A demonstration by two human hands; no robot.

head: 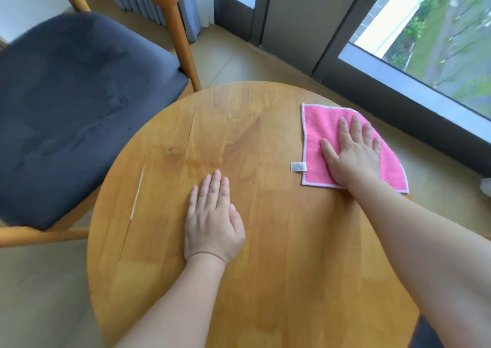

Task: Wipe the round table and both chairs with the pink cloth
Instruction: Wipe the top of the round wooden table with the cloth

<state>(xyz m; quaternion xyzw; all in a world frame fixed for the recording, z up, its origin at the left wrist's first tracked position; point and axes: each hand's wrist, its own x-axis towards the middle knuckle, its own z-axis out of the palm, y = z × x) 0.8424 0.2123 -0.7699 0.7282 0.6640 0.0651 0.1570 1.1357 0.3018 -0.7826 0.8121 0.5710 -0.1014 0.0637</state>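
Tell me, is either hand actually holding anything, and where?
Nothing is gripped. The right hand presses flat on the middle of the pink cloth; the left hand lies flat on the bare round table.

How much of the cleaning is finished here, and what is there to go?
Nothing shows as finished; no wiped patch can be told apart. In hand: the right hand presses flat on the pink cloth at the far right edge of the round table, while the left hand rests flat on the wood. Left: likely most of the tabletop, the chair with the dark cushion, and a second chair not in view.
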